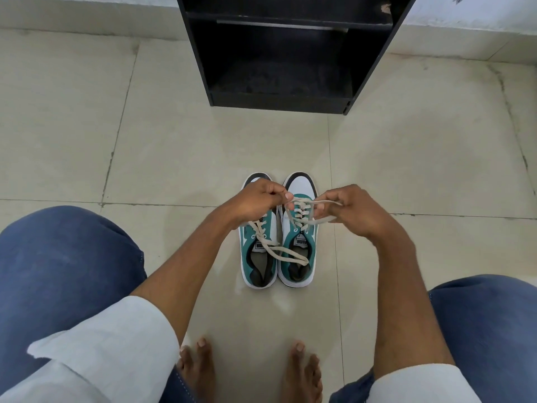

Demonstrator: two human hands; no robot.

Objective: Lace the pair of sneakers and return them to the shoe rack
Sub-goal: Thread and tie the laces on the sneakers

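Note:
Two teal, white and black sneakers stand side by side on the tiled floor, toes pointing away from me. The right sneaker (299,251) has its beige lace (299,212) threaded through the eyelets. My left hand (255,200) pinches one end of that lace above the toe area. My right hand (348,210) grips the other strand, with a loop stretched between the hands. The left sneaker (258,266) is partly hidden under my left hand; its loose lace (279,248) trails across both shoes.
A black open shoe rack (287,53) stands on the floor just beyond the sneakers, its lower shelves bare. My knees in blue trousers frame the view, and my bare feet (250,370) rest on the tiles below the shoes.

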